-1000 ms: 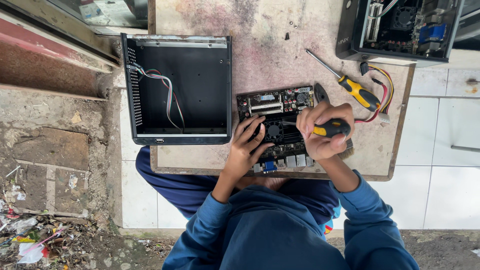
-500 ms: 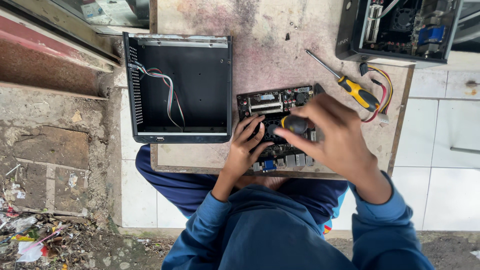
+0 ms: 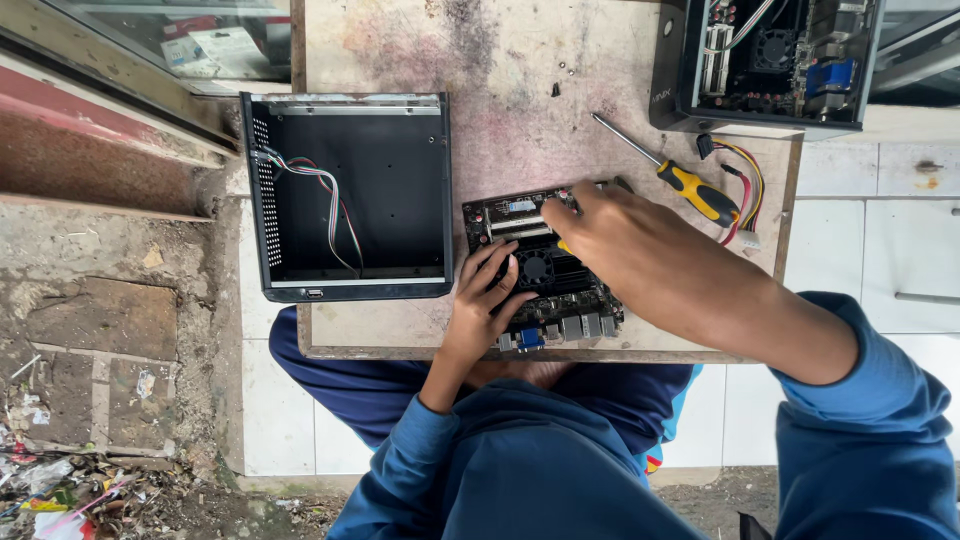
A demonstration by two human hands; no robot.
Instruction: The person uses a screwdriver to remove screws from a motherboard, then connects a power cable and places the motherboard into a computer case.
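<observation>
Seen from the head camera, a person in a blue sweatshirt works over a small circuit board [image 3: 545, 268] lying near the front edge of a worn wooden surface [image 3: 500, 150]. The left hand [image 3: 483, 305] rests on the board's left side, fingers [image 3: 492, 262] spread open beside the round fan. The right hand [image 3: 615, 235] covers the board's upper part; whether its fingers grip anything cannot be told. A yellow-handled screwdriver [image 3: 690, 188] lies just beyond the right hand. An empty black case [image 3: 350, 195] with loose wires sits left of the board; another open computer box [image 3: 770, 60] stands at the far right.
</observation>
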